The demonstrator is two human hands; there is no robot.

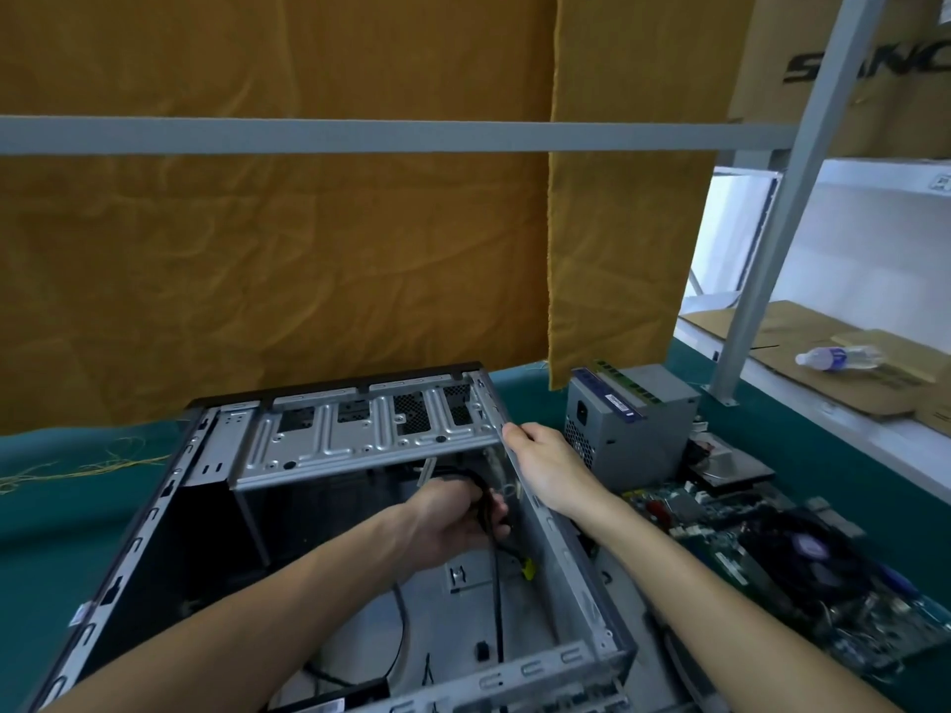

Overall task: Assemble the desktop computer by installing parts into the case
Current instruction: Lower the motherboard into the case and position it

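An open grey metal computer case (329, 512) with a black front edge lies on its side on a table covered in dark green cloth (77, 512). The case is a big box of thin, shiny sheet metal. Across its far end runs a flat silver drive tray (360, 434) with stamped ridges, round holes and small mesh windows.

The left hand (453, 522) is down inside the case, just under that tray. Its fingers are curled around a bunch of thin black cables (489, 506). One smooth black cable runs from the hand toward the near wall of the case. A small yellow plug (527, 568) shows beside it on the case floor.

The right hand (540, 460) rests on the right rim of the case, at the far corner. Its thumb and fingers pinch the thin metal edge.

Just right of the case stands a grey metal power supply box (633, 429) with a mesh side and a blue label on top. A long green memory stick (625, 379) lies on top of it. Nearer lies a flat blue-green motherboard (782, 568) with a round black fan (803, 548) and many tiny parts. A shiny silver drive (731, 465) lies between the board and the power box.

Behind the case hangs a wrinkled mustard-yellow cloth (283, 249) over a grey metal bar (360, 136). On a white shelf (875, 434) at the far right lie flat brown cardboard (803, 373) and a clear plastic bottle (833, 358) on its side.
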